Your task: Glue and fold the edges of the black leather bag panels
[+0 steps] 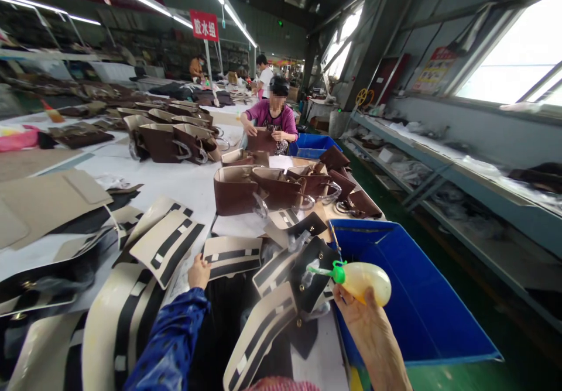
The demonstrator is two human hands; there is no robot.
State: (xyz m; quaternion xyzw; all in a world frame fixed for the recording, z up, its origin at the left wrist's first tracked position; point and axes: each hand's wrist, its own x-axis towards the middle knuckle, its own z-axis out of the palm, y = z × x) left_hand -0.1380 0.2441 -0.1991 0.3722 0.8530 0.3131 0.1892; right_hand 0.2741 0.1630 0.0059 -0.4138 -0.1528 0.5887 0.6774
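Observation:
My right hand (357, 306) is wrapped round a glue bottle (366, 281) with a green cap, held sideways with its nozzle pointing left over black and beige pieces. My left hand (199, 273) grips the left edge of a beige panel (232, 256) with black strips. A similar beige panel (169, 244) lies just left of that hand. Near the bottle's nozzle is a black piece with metal studs (311, 274). Another striped panel (263, 338) lies between my forearms.
A blue bin (413, 297) stands at the right of the table (188, 174). Brown bags (235, 192) stand ahead in rows. Across the table a person in purple (287, 119) holds a brown piece. More beige panels (48, 203) lie at the left. A shelf (465, 174) runs along the right wall.

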